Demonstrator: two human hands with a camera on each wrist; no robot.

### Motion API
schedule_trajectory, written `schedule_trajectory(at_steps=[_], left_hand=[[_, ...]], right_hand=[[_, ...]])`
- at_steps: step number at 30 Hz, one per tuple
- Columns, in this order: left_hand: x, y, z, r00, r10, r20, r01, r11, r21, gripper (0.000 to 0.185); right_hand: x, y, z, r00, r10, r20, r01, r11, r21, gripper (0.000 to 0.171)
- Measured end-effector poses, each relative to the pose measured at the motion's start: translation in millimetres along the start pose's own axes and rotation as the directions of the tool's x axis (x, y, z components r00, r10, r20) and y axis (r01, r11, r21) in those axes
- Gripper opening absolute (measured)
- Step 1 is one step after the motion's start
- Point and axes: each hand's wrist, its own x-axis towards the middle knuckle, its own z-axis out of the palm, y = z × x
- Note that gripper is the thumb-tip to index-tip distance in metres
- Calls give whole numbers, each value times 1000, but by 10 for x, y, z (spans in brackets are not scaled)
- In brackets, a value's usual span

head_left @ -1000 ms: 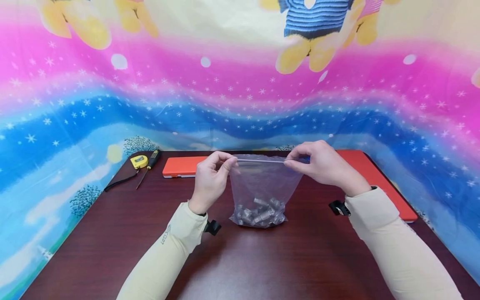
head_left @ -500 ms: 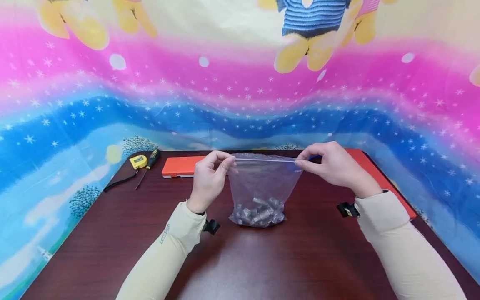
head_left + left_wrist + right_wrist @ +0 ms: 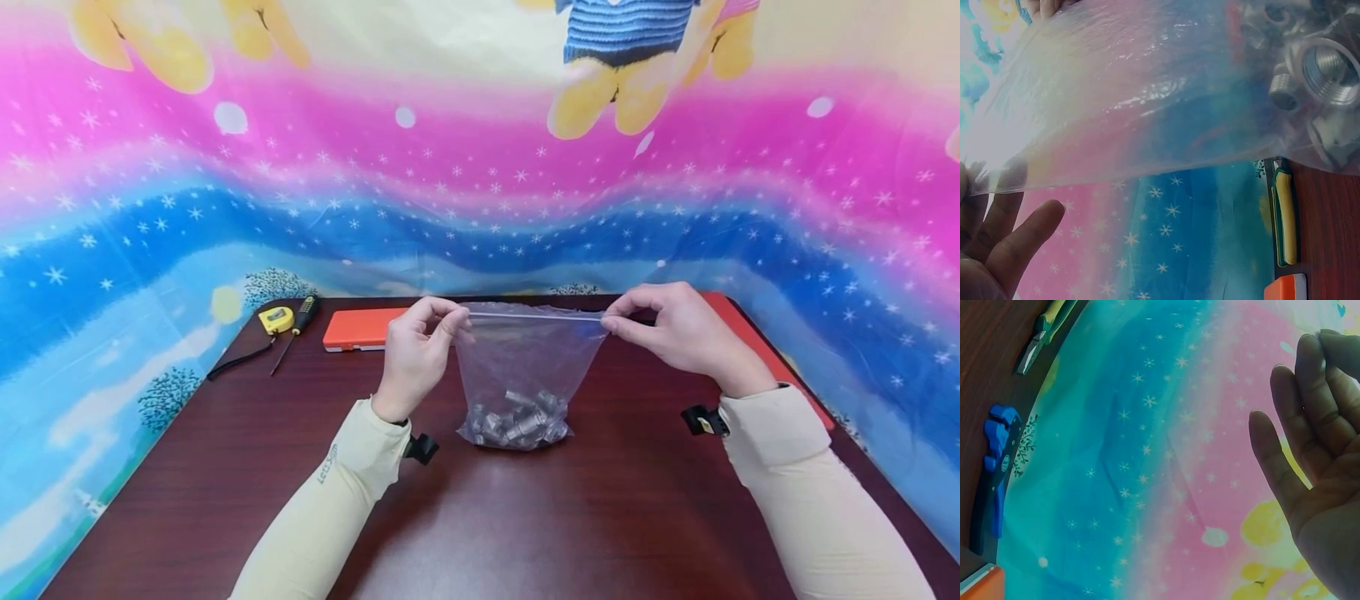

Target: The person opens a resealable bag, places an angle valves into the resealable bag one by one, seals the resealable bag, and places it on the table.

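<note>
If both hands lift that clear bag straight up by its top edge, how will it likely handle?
The clear bag is thin film, so probably floppy. The metal fittings heaped at its bottom likely make it bottom-heavy and saggy. With the left hand and right hand only pinching the top, the smooth film might slip.

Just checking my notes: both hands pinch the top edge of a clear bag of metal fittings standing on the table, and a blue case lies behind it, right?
Not quite. The case behind the clear bag is orange, not blue, as the head view shows. The rest holds: the left hand and right hand pinch the bag's top edge, metal fittings inside, on the table.
</note>
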Motion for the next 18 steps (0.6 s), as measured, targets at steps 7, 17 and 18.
schedule_trajectory(at_steps=[7,17,18], left_hand=[[1,-29,-2,1000,-3,-5,3,1000,12,6],[-1,-165,-9,999,-45,-11,45,999,3,5],[-6,-212,-13,998,-54,-9,54,999,-2,4]], right_hand=[[-6,22,25,999,-18,-34,18,1000,15,8],[-6,35,55,994,-54,-90,56,998,14,4],[-3,38,64,994,-50,-95,52,998,20,4]])
